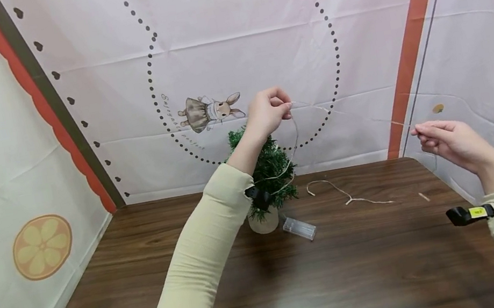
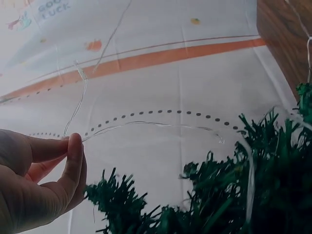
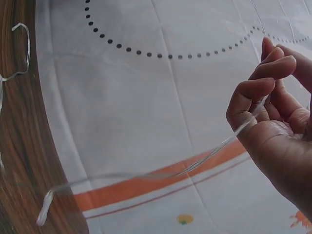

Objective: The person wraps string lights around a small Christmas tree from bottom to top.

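Above a small green artificial tree [image 1: 273, 168], my left hand [image 1: 269, 109] pinches a thin, clear string-light wire [image 1: 358, 118] between thumb and fingers. The wire stretches across to my right hand [image 1: 453, 141], which pinches it at the right, above the table's edge. In the right wrist view, more wire [image 3: 209, 155] passes out below the curled fingers and hangs down. From the left hand another length [image 1: 296, 135] drops to the tree, where strands [image 1: 275, 176] lie around its branches. The left forearm hides part of the tree.
The tree stands in a pale pot [image 1: 259, 225] on a brown wooden table [image 1: 368, 264]. A clear battery box [image 1: 300, 228] lies beside the pot. More wire [image 1: 350, 199] and a short pale piece [image 1: 423, 197] appear at the right. Printed cloth walls [image 1: 222, 5] enclose the table.
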`<state>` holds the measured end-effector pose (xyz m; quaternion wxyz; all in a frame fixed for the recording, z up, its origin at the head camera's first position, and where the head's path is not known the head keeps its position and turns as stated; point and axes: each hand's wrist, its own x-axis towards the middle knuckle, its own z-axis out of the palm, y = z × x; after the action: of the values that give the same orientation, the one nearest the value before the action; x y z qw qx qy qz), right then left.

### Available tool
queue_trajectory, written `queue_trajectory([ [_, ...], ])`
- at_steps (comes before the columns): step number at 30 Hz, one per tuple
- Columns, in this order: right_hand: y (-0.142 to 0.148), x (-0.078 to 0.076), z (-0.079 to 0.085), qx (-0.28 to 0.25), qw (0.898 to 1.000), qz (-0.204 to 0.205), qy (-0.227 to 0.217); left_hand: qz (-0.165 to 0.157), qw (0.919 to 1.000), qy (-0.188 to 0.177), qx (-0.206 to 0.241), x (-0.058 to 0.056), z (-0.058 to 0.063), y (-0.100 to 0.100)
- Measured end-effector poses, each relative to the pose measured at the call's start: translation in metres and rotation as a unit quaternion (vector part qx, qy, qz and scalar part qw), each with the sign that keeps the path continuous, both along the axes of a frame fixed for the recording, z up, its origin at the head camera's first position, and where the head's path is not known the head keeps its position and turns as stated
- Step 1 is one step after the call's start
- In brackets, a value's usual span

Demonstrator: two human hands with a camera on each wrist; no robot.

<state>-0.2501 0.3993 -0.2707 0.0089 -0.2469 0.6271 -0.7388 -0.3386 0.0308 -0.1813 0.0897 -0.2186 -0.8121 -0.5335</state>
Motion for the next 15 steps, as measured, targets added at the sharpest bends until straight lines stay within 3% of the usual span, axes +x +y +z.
queue_trajectory([
  [6, 0.018, 0.002, -0.005, -0.047, 0.999, 0.006, -0.001, 0.013, 0.9999, 0.0, 0.0, -0.004, 0.005, -0.01],
  [15, 0.037, 0.007, -0.013, -0.107, 0.994, 0.034, -0.005, 0.024, 0.9978, -0.023, 0.056, -0.008, 0.01, -0.025],
])
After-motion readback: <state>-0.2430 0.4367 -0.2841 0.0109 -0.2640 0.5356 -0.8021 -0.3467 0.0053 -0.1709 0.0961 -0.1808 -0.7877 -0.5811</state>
